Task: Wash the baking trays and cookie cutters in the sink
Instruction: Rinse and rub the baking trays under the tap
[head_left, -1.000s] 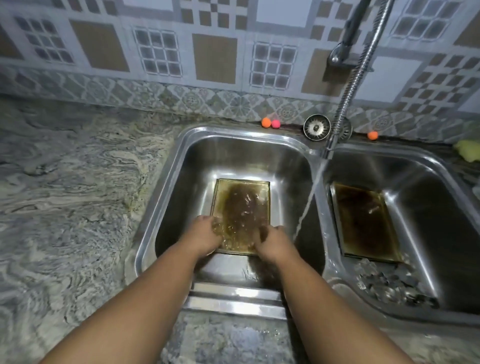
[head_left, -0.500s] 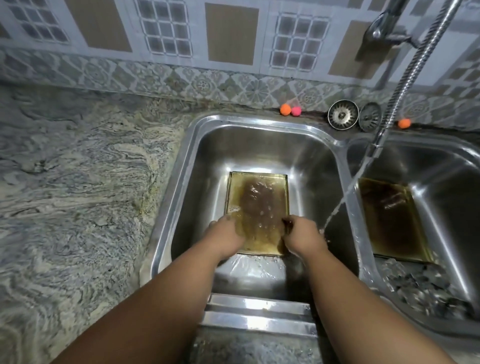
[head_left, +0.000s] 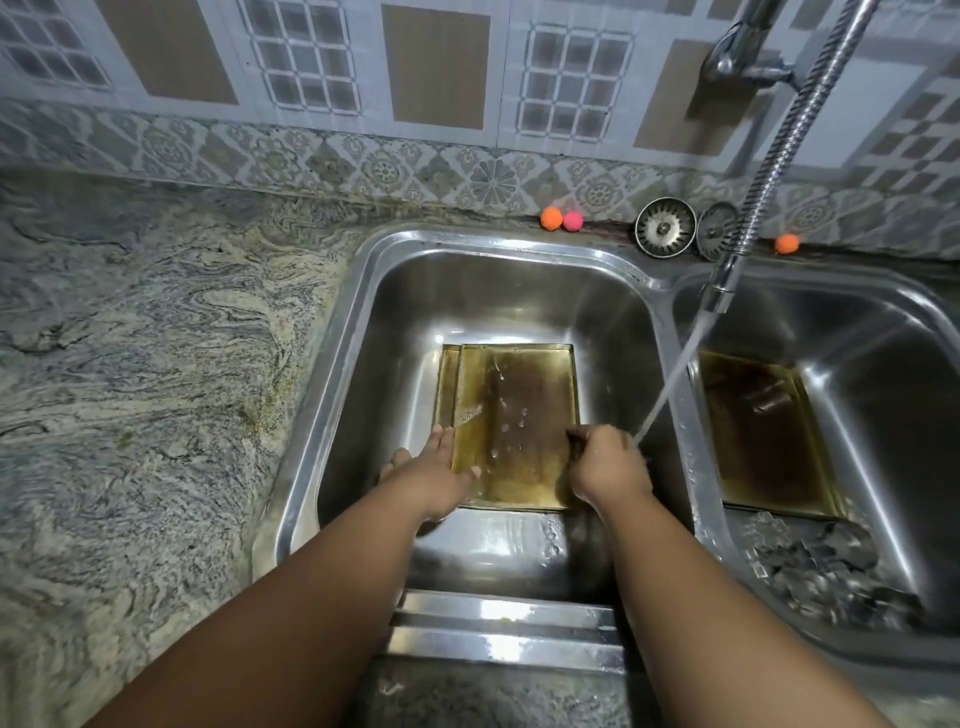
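Observation:
A stained golden baking tray (head_left: 519, 415) lies in the left sink basin (head_left: 395, 322). The strip of a second tray (head_left: 447, 384) shows under its left side. My left hand (head_left: 436, 473) rests at the upper tray's near left edge, fingers straight and thumb lying on the tray. My right hand (head_left: 605, 467) grips the tray's right edge with curled fingers. Another dark, stained tray (head_left: 763, 431) sits in the right basin, with a heap of metal cookie cutters (head_left: 831, 566) in front of it.
Water runs from the flexible tap hose (head_left: 779, 156) in a stream (head_left: 670, 384) that lands by my right hand. Two sink strainers (head_left: 665, 227) and small orange and pink balls (head_left: 561, 219) sit on the back ledge. A marbled stone counter (head_left: 145, 364) stretches to the left.
The upper tray has shifted right, uncovering a second tray's edge on the left. My left hand's fingers have straightened along the tray's left edge. My right hand keeps its grip.

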